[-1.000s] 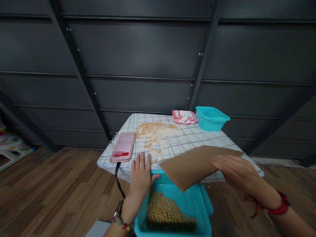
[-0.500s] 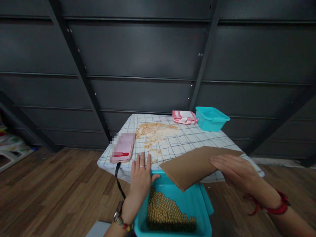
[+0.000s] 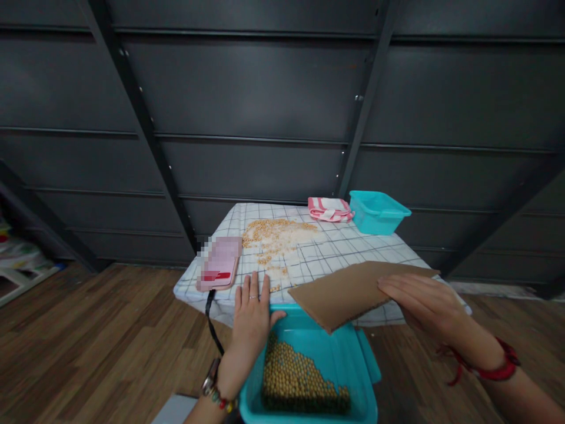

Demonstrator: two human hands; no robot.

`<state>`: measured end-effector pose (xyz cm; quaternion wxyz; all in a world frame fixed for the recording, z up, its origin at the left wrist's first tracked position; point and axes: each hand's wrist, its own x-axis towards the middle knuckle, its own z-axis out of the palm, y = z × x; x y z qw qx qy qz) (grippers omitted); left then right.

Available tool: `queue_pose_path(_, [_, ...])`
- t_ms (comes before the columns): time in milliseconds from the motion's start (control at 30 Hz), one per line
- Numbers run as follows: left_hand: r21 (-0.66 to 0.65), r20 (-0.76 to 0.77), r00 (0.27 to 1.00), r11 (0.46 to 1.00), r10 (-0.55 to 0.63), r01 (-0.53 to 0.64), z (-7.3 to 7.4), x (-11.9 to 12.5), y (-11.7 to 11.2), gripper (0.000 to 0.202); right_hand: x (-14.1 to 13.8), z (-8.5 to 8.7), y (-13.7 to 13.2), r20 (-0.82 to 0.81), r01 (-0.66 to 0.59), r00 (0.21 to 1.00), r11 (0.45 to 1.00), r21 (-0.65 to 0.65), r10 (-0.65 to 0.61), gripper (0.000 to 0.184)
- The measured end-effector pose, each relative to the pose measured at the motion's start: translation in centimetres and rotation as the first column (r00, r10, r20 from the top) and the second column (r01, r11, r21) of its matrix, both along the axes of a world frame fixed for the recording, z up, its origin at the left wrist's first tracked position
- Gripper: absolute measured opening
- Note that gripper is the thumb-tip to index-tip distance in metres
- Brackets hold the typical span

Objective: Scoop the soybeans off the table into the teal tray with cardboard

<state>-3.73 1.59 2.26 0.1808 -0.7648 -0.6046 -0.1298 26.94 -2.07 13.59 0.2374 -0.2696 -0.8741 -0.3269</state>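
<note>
My right hand (image 3: 421,300) grips a flat piece of brown cardboard (image 3: 344,294) by its right end, tilted over the table's front edge. Below its lower corner sits a turquoise tub (image 3: 326,347) partly filled with soybeans (image 3: 300,380), heaped toward the left and front. My left hand (image 3: 251,312) lies flat, fingers spread, on the cloth at the table edge, its thumb over the tub's back rim. More soybeans (image 3: 269,229) lie scattered with a pale powder (image 3: 302,235) on the checked tablecloth (image 3: 335,253). A few sit just past my left fingertips.
A pink phone (image 3: 223,262) with a black strap lies at the table's left. At the back right are a folded pink-and-white striped cloth (image 3: 330,209) and a smaller turquoise container (image 3: 379,212). A dark panelled wall (image 3: 247,88) stands behind the table.
The cardboard and my right hand have shifted slightly to the right, and the cardboard's lower corner has risen a little from the tub. My left hand has stayed in place.
</note>
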Motion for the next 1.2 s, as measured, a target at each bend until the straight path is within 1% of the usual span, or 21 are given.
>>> queue_pose_path(67, [0.012, 0.013, 1.000, 1.000, -0.008, 0.008, -0.1, -0.1, 0.0, 0.075, -0.2, -0.1, 0.2, 0.005, -0.001, 1.000, 1.000, 0.018, 0.001, 0.031])
queue_pose_path(267, [0.042, 0.025, 1.000, 0.999, -0.015, 0.014, -0.6, -0.2, 0.1, 0.077, 0.0, -0.5, 0.9, 0.029, 0.048, 0.998, 0.997, 0.068, -0.050, 0.032])
queue_pose_path(367, [0.045, 0.023, 1.000, 0.999, -0.012, 0.011, -0.6, -0.1, 0.1, 0.078, 0.1, -0.4, 1.3, 0.010, 0.026, 1.000, 0.998, 0.064, -0.027, 0.034])
queue_pose_path(533, [0.035, -0.018, 1.000, 0.999, -0.005, 0.005, -0.3, 0.0, -0.1, 0.079, -0.5, 0.5, 1.7, 0.007, -0.046, 0.999, 0.996, 0.076, 0.045, 0.033])
queue_pose_path(633, [0.030, -0.029, 1.000, 1.000, -0.006, 0.007, -0.1, 0.1, -0.2, 0.079, -0.6, 0.8, 2.0, 0.008, -0.048, 0.999, 0.996, 0.070, 0.048, 0.034])
queue_pose_path(833, [-0.005, -0.014, 1.000, 1.000, 0.005, -0.005, 0.2, 0.2, -0.3, 0.081, 0.4, 0.4, 1.9, 0.017, -0.037, 0.999, 0.997, 0.072, 0.036, 0.034])
queue_pose_path(1000, [-0.041, 0.004, 1.000, 0.999, 0.017, -0.017, 0.3, 0.2, -0.2, 0.080, 1.3, 0.2, 1.4, 0.005, -0.033, 0.999, 0.999, 0.036, 0.033, 0.038])
queue_pose_path(1200, [0.000, 0.006, 1.000, 1.000, 0.010, -0.010, -0.3, 0.0, -0.1, 0.081, 1.1, -0.1, 2.0, -0.029, 0.014, 1.000, 0.997, 0.076, -0.012, 0.036])
